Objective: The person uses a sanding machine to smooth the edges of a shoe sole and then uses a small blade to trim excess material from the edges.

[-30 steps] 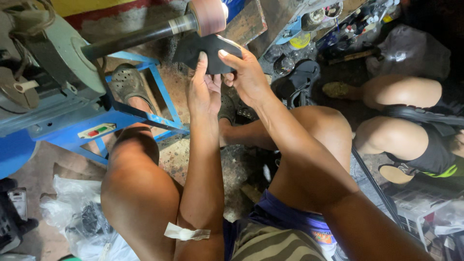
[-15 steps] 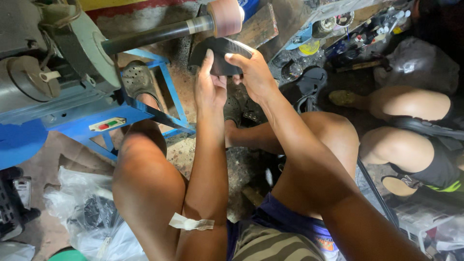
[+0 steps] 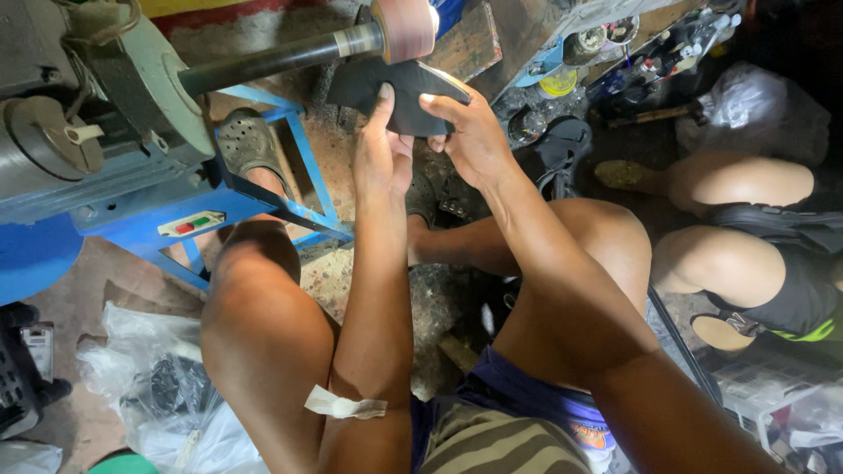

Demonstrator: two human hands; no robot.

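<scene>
Both my hands hold a flat black rubber piece up under a reddish sanding drum at the end of a dark shaft. My left hand grips the piece's near edge from the left with its fingers stretched up. My right hand clamps it from the right, thumb on top. The piece touches or nearly touches the drum's underside. A white bandage wraps my left forearm. I sit with knees raised.
The shaft belongs to a grey motor machine on a blue metal frame. My foot wears a grey clog. Another person's bare legs lie at right. Plastic bags and cluttered tools surround me.
My view has shifted, so machine and hands sit slightly lower-right in frame. Both hands still press the black piece at the drum, with its angle turned a little.
</scene>
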